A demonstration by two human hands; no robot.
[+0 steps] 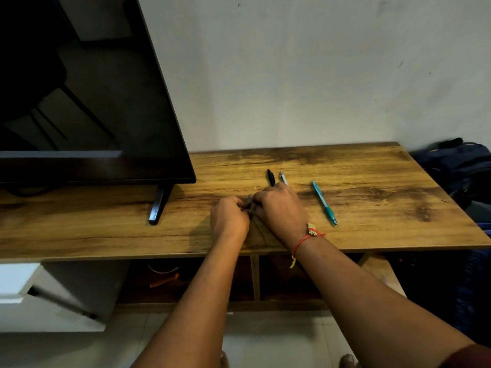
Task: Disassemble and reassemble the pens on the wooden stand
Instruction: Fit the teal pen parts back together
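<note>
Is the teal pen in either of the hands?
No, the teal pen lies on the wooden stand, clear of the left hand and right hand, which grip a dark pen between them.

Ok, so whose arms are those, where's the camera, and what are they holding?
There is no machine here, just a person. The one picture comes from a camera worn on their head, looking down, so you see their own two arms reaching out. The left hand and right hand meet over a wooden stand, and both grip a small grey pen. The fingers hide most of it. Just behind the right hand lie a black pen and a white pen, each partly hidden. A teal pen lies further right, on its own. A TV stands on the left of the stand, and a dark bag sits past its right end.
</note>
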